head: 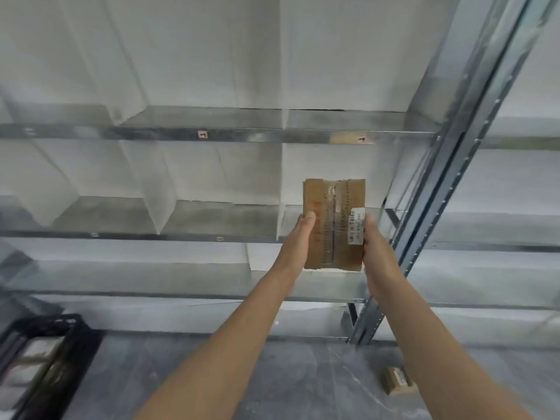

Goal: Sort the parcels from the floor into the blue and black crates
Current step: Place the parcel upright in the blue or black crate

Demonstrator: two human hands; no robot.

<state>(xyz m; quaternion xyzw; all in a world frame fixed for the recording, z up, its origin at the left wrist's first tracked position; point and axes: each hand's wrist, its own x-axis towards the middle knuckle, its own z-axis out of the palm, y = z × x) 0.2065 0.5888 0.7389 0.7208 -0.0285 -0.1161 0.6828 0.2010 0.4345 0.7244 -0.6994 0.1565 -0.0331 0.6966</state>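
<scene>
Brown taped cardboard parcel [333, 225] held upright between left grip [298, 241] and right grip [375, 247], both clasping its sides, before grey metal shelves [151, 133].

Both bare forearms rise from the lower edge of the frame and converge toward centre right, elbows extended. The left hand [298, 242] grips the left edge of a parcel [331, 207], thumb tip resting on its facing side. The right hand [377, 250] grips the opposite edge, thumb likewise forward. Palms face each other, wrists are straight, and both hands are level.
</scene>
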